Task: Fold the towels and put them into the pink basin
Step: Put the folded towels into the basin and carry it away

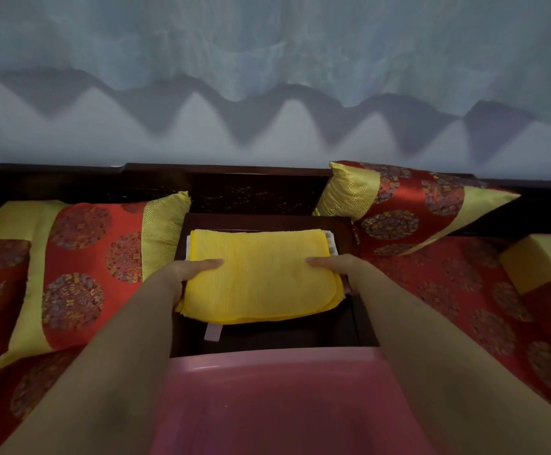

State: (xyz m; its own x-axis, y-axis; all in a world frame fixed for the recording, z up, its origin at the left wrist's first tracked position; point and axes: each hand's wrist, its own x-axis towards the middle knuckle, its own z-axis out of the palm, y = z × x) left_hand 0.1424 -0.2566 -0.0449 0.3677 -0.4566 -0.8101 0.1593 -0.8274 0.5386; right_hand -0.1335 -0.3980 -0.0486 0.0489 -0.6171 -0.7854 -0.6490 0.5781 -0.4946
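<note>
Head view: left hand (187,274) and right hand (333,266), well apart, grip opposite side edges of the folded yellow towel (261,280) mid-frame, just up-frame of the pink basin (267,357); judgement: keep it level and lower it flat so the folds hold.

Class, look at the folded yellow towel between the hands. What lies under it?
White cloth peeks out on both sides of the yellow towel, a white tag at its near edge, over a dark wooden table. The towel hides the rest, so the number of layers is unknown.
</note>
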